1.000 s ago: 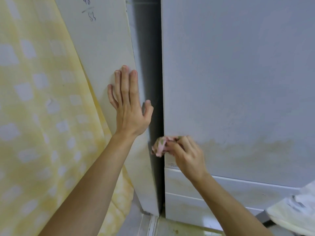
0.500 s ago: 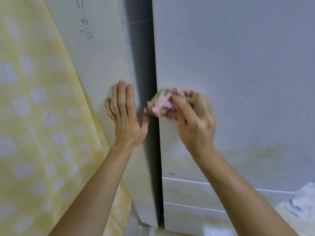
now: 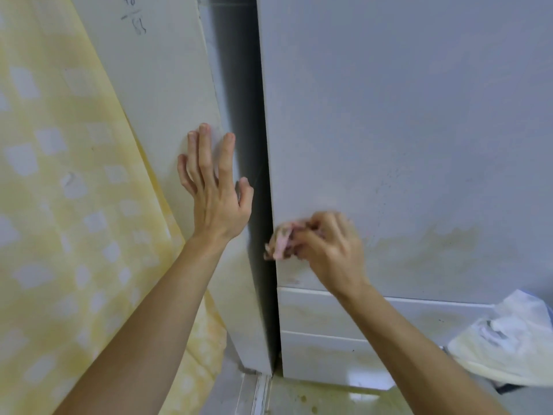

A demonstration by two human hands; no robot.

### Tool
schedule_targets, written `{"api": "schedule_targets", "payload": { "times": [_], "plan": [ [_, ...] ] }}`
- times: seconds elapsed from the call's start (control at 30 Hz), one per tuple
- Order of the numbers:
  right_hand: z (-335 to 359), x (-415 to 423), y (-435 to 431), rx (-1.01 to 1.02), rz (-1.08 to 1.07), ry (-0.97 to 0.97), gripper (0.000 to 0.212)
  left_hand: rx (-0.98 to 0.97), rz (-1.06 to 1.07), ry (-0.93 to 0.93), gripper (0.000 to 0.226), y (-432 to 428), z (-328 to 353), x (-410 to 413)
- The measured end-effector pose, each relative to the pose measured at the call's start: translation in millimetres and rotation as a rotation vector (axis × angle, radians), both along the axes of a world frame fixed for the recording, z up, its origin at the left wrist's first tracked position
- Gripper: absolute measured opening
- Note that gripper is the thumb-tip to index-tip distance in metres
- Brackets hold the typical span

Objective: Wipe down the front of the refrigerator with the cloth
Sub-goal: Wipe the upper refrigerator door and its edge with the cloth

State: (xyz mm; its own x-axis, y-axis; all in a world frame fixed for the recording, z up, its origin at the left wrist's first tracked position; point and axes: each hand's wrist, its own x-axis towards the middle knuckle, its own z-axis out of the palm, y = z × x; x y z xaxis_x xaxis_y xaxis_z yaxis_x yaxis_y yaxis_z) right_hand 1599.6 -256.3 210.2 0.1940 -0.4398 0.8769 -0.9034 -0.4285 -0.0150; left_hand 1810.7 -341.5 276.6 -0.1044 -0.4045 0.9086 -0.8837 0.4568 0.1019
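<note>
Right hand (image 3: pixel 329 250) clamping pink cloth (image 3: pixel 279 244), wiping refrigerator door (image 3: pixel 404 115) edge; left hand (image 3: pixel 215 193) splayed flat on white panel (image 3: pixel 155 100). Yellowish stain (image 3: pixel 434 244) at cloth's 3 o'clock looking unwiped.

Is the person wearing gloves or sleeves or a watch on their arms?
No. The left hand and right hand wear no gloves, and no rings show on the left fingers. The left forearm and right forearm are bare to the picture's edge: no sleeves, watch or bracelet. The right hand is blurred, so small details there cannot be told.
</note>
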Motion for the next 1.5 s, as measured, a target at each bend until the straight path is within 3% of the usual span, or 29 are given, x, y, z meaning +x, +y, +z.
{"api": "schedule_targets", "payload": {
  "times": [0.1,0.23,0.5,0.63,0.7,0.8,0.93,1.13,1.27,1.33,1.5],
  "plan": [
    [19.9,-0.8,-0.2,-0.090,-0.123,-0.079,0.012,0.002,0.000,-0.012,0.083,1.6,-3.5,-0.6],
    [-17.2,6.9,-4.1,-0.093,-0.036,-0.098,0.017,-0.008,0.002,-0.008,0.083,-0.3,-6.2,-0.4],
    [-102.6,15.5,-4.5,0.083,0.038,-0.017,0.020,-0.013,-0.014,0.012,0.083,0.4,-31.9,-5.5],
    [-78.4,12.0,2.3,0.136,0.007,-0.020,0.026,0.013,-0.043,0.055,0.085,0.2,-33.6,-10.2],
    [-45.6,6.2,5.7,0.042,-0.051,-0.068,0.016,0.018,-0.049,0.074,0.083,0.3,-31.6,-13.1],
    [1.2,-7.4,5.3,-0.126,-0.183,-0.188,0.026,-0.019,-0.051,0.085,0.076,1.9,-29.7,-18.9],
    [-1.7,-16.7,4.1,-0.166,-0.206,-0.190,0.032,-0.054,-0.157,0.001,0.063,10.6,-36.9,-35.6],
    [-82.3,-51.3,23.0,0.115,-0.043,0.013,0.019,0.011,-0.126,-0.139,0.068,15.7,-50.5,-48.5],
    [-77.4,-64.4,28.4,0.256,0.022,0.055,0.024,0.010,-0.113,-0.128,0.073,17.3,-50.6,-51.1],
    [-59.3,-65.7,28.8,0.220,-0.011,0.001,0.031,0.012,-0.108,-0.106,0.077,20.0,-50.8,-55.5],
    [6.1,-67.7,23.3,-0.104,-0.139,-0.152,0.025,-0.036,-0.117,-0.043,0.081,27.9,-37.2,-71.7]
  ]
}}
